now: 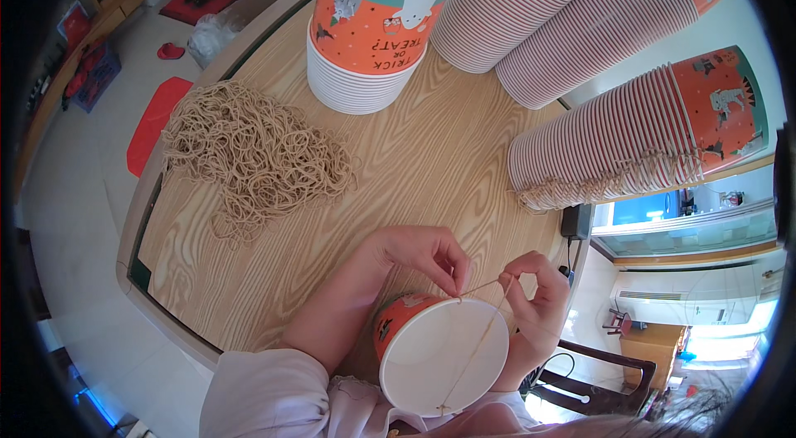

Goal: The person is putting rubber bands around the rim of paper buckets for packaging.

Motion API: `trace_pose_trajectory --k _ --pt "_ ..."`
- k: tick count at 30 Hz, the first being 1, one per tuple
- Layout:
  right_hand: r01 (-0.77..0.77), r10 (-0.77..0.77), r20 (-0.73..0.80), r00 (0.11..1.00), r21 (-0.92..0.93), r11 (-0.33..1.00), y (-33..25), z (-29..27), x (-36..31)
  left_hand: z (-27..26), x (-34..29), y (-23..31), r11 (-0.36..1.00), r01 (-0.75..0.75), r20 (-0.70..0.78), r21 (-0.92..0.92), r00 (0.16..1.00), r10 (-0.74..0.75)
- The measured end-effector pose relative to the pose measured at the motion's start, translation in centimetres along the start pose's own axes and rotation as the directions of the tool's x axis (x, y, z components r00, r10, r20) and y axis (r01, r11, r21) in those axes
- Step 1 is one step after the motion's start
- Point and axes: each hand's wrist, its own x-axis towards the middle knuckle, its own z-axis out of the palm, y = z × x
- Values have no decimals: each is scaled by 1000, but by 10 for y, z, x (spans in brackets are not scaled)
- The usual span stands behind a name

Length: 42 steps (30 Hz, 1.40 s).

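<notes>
A single orange paper bucket [444, 355] with a white inside lies tilted against my body, its mouth turned up toward me. A thin tan cord [474, 353] crosses the mouth from the near rim up to my right hand. My left hand [431, 257] pinches the cord at the bucket's far rim. Just right of it, my right hand [535, 293] is closed on the cord, thumb against fingertips, with a short stretch running between the two hands. A loose heap of the same tan cord [257, 156] lies on the table's left side.
On the wooden table [414, 164] an upside-down stack of orange buckets [373, 32] stands at the back. Long bucket stacks [597, 24] lean at the back right; another stack [613, 131] has cords along its side. A black power adapter [574, 222] sits at the right edge, near a dark chair [597, 380].
</notes>
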Motion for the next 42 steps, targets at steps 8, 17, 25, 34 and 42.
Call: trace_pose_trajectory --k 8,17,25,34,42 --pt "-11 11 -25 1000 6 1000 2 -2 -1 0 2 6 998 55 -39 33 998 -53" --pt "-6 -16 150 989 150 989 -6 -1 -6 28 -10 50 942 178 -448 285 893 -33" --pt "-30 -21 198 980 253 967 -15 -7 -37 149 -45 76 416 633 -700 653 714 13" --pt "-48 -97 229 969 556 830 -43 2 -71 208 -77 100 220 854 -863 472 397 312" --pt "-140 22 181 983 671 728 -40 29 -75 246 -101 123 142 915 -841 377 275 466"
